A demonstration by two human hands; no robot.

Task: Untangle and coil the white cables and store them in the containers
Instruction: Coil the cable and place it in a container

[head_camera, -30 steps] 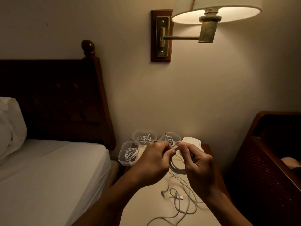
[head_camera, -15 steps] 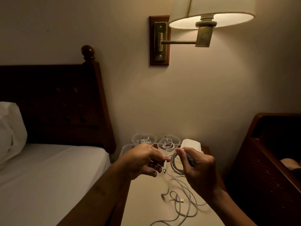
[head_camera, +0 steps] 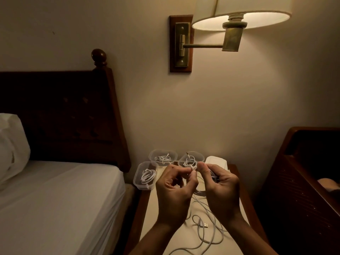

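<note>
Just the one head cam view, so: both hands are up over the nightstand (head_camera: pixel 150 208), close together, thumbs almost meeting. Left hand (head_camera: pixel 174 188) has its fingers curled in, thumb + forefinger pinching the small plug end of the white cable (head_camera: pixel 203 236). Right hand (head_camera: pixel 219 186) is closed round a few loops of the same cable, w/ a bit of coil poking out below the palm. The rest trails onto the tabletop in loose overlapping loops, w/ the USB plug (head_camera: pixel 205 225) lying in the middle.

Behind the hands are 3 clear tubs: front-left tub (head_camera: pixel 137 181), back-left tub (head_camera: pixel 152 155), back-right tub (head_camera: pixel 201 157). Each has a coiled cable inside. A lidded white box (head_camera: pixel 216 160) sits just beside the back-right one. So imo 3 are done and this one's mid-wind.

What could go wrong:
- The tail crosses itself a few times, so winding fast prob drags the USB plug thru a loop and cinches a knot.
- The coil looks springy, so if the right grip eases it'll pop open.
- The front-left tub sits right at the table edge by the bed (head_camera: pixel 55 199), so a forearm or dragged cable could tip it off.
</note>
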